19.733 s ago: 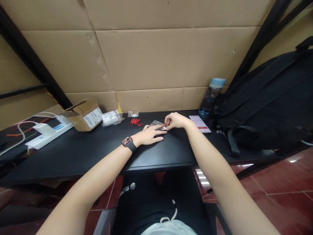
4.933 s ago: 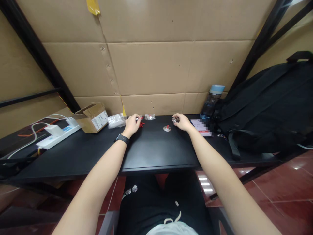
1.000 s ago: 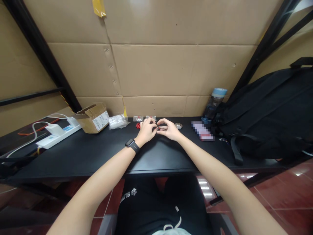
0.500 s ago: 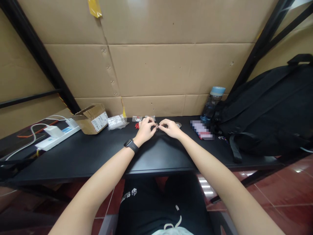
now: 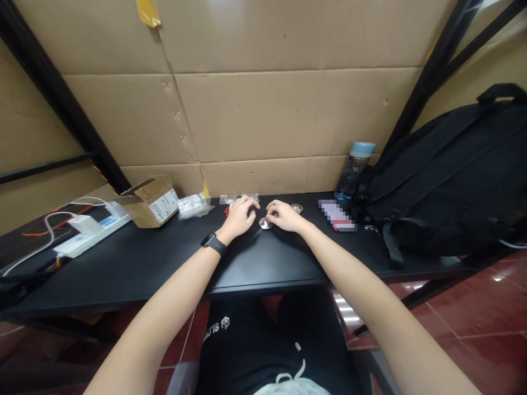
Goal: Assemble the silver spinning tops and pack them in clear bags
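Now that the left hand (image 5: 240, 216) has been drawn off, its grip released, the silver disc (image 5: 264, 224) is grasped by the right hand (image 5: 285, 216) alone, at its eight o'clock; two-handed handling seems paused.

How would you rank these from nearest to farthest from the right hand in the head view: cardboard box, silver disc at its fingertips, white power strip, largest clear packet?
1. Silver disc: at the fingertips of the right hand.
2. Largest clear packet: to the left, beyond the left hand.
3. Cardboard box: farther left.
4. White power strip: farthest left.
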A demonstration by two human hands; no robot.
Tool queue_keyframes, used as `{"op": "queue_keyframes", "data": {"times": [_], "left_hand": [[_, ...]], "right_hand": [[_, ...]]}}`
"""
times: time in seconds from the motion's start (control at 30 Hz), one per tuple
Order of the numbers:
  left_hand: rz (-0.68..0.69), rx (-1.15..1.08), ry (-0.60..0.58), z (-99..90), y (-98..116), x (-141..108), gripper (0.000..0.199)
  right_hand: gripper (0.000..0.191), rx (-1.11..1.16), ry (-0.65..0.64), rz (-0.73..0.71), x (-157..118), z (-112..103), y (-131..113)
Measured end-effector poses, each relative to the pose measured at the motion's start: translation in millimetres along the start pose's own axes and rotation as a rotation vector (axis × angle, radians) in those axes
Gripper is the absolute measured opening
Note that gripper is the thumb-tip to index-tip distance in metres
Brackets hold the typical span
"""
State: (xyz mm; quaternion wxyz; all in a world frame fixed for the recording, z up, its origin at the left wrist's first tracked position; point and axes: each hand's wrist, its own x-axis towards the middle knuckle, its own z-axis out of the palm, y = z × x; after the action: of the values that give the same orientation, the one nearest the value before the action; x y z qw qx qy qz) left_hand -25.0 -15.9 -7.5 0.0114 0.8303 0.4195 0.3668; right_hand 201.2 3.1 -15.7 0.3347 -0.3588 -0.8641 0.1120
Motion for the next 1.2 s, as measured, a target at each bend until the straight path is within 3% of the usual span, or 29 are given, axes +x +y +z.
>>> {"op": "queue_keyframes", "data": {"times": [0.23,0.53,0.67,0.8,0.97,1.2], "left_hand": [[0.048,-0.029,-0.181,4.4,1.8,-1.2,0.018],[0.064,0.01,-0.214,13.8,2.4,-3.5,0.016],[0.073,0.026,-0.204,10.4,2.1,-2.7,0.014],[0.065,0.06,-0.218,5.7,2.6,-2.5,0.015],[0.047,0.092,-0.231,2.0,3.2,-2.1,0.014],[0.006,0.099,-0.214,-1.5,3.9,-1.0,0.012]], "right_hand": [[0.013,0.006,0.017,0.007,0.0,-3.1,-2.5],[0.014,0.056,0.019,-0.017,1.8,-5.8,-7.3],[0.011,-0.088,0.098,0.128,-0.4,-18.2,2.3],[0.024,-0.209,-0.024,0.264,-6.3,-29.7,17.8],[0.01,-0.257,-0.147,0.373,-9.1,-32.2,20.9],[0.003,-0.292,-0.124,0.429,-8.6,-33.0,13.1]]}}
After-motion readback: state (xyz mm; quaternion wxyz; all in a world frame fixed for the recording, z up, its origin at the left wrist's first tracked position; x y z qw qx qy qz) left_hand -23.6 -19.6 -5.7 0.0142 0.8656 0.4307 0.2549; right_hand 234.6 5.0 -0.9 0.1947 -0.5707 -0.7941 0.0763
